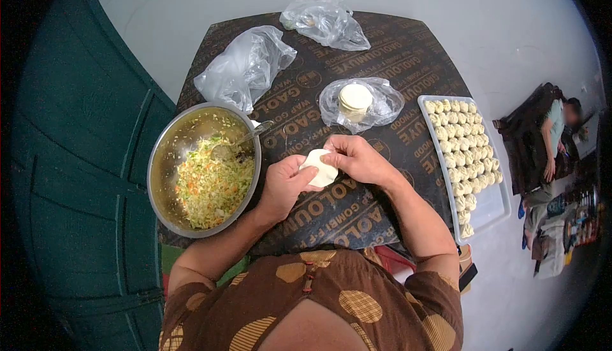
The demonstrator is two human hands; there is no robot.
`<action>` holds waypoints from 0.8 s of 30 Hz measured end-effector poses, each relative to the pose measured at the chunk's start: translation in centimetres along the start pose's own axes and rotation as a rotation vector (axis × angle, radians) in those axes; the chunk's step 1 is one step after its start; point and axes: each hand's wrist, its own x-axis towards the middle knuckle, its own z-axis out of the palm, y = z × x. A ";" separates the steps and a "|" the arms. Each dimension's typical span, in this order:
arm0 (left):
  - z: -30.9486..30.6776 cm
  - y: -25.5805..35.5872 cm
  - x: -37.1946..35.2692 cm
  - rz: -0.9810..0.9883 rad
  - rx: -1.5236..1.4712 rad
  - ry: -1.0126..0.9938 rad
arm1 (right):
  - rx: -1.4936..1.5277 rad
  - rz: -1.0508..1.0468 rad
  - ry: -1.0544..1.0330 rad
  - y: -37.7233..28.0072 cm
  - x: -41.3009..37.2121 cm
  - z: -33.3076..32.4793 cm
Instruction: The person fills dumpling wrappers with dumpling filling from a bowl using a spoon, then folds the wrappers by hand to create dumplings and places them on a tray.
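Note:
Between my two hands is a round, white dumpling wrapper (320, 169), held up over the table. My left hand (285, 184) pinches its lower left edge, thumb on top. At the upper right edge my right hand (358, 158) grips it with thumb and fingers. Beyond my hands, a stack of wrappers (355, 98) rests on a clear plastic bag (386, 102). To the left stands a steel bowl (155, 179) of chopped vegetable filling (213, 188), with a metal spoon (245, 136) leaning in it. The fingers under the wrapper are partly hidden.
A white tray (488, 214) holding rows of pleated dumplings (462, 141) sits at the table's right edge. Two more plastic bags (245, 64) (325, 23) lie at the back of the dark printed table (287, 227). Another person (553, 134) sits at the far right.

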 end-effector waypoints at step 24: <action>-1.3 -0.9 0.3 0.023 -0.101 0.040 | 0.080 0.082 -0.117 0.4 0.1 -0.2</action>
